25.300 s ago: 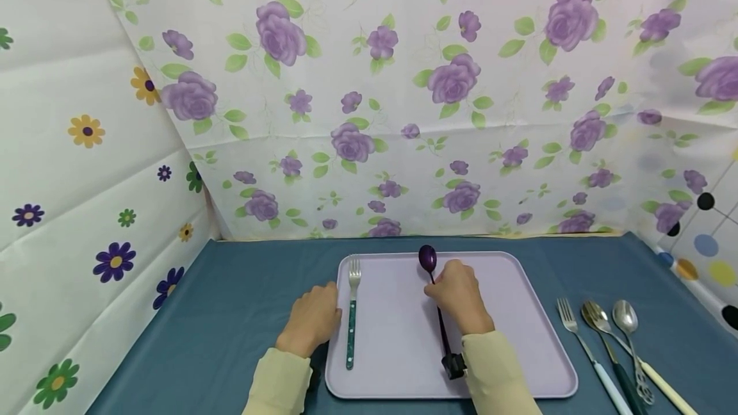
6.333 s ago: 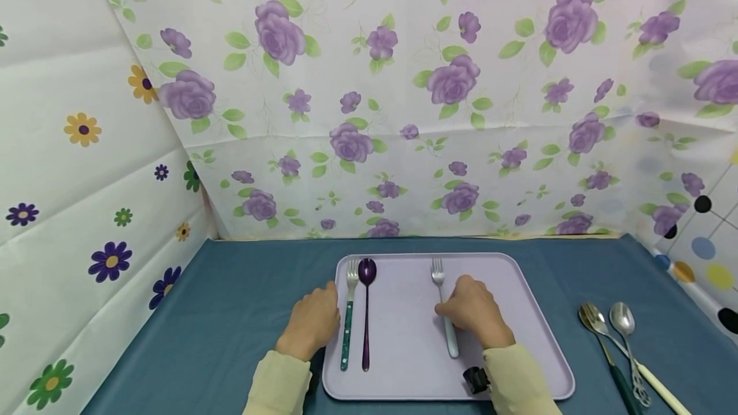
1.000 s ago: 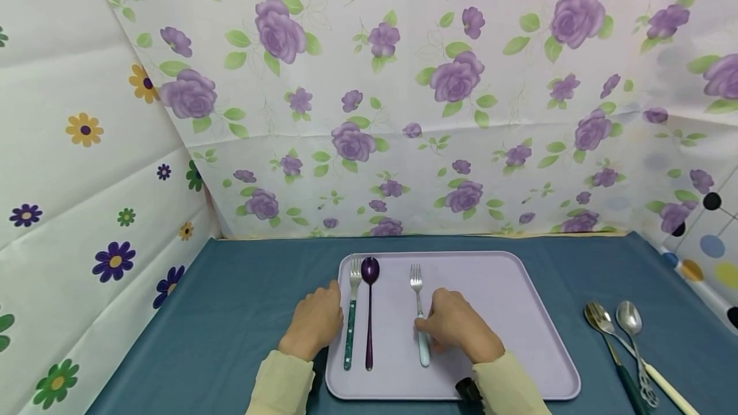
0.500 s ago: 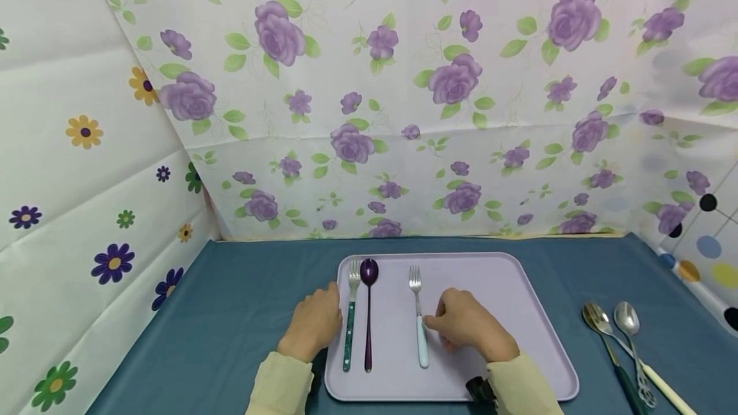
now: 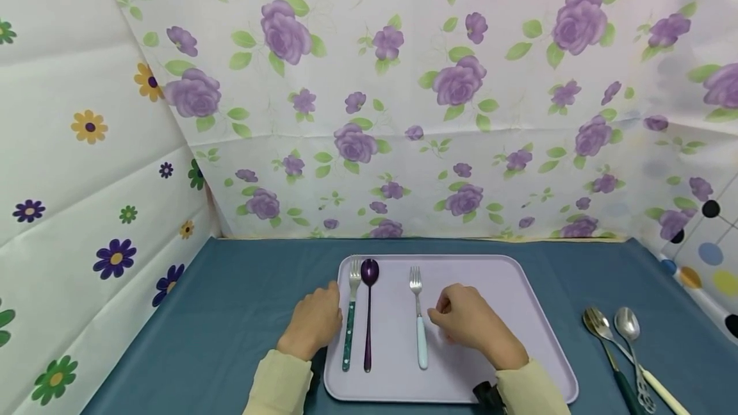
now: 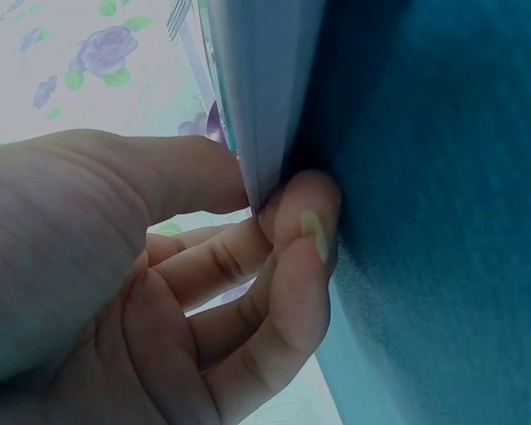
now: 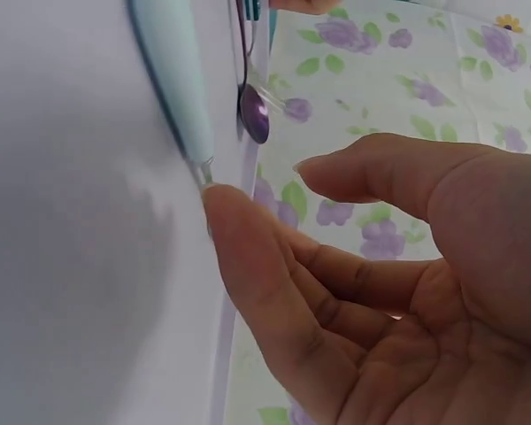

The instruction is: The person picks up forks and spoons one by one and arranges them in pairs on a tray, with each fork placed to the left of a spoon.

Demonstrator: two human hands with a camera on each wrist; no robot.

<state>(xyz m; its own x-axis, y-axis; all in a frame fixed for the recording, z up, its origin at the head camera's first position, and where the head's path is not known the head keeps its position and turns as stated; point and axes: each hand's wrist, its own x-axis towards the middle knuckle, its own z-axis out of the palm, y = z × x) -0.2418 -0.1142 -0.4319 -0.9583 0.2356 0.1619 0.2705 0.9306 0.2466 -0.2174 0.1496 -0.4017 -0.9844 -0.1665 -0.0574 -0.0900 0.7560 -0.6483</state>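
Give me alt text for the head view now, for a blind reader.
The right hand hovers beside a blue-handled fork on a lilac tray; the left hand grips the tray's left edge. A purple spoon and green-handled fork lie further left; more cutlery lies on the cloth right of the tray.

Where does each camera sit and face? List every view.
Head: on the head, facing forward and down; tray, left hand, right hand, sleeves show.
Left wrist: on that wrist, facing left fingers pinching the tray.
Right wrist: on that wrist, facing right fingers near the mint-handled fork.
Head and right wrist share the purple spoon.
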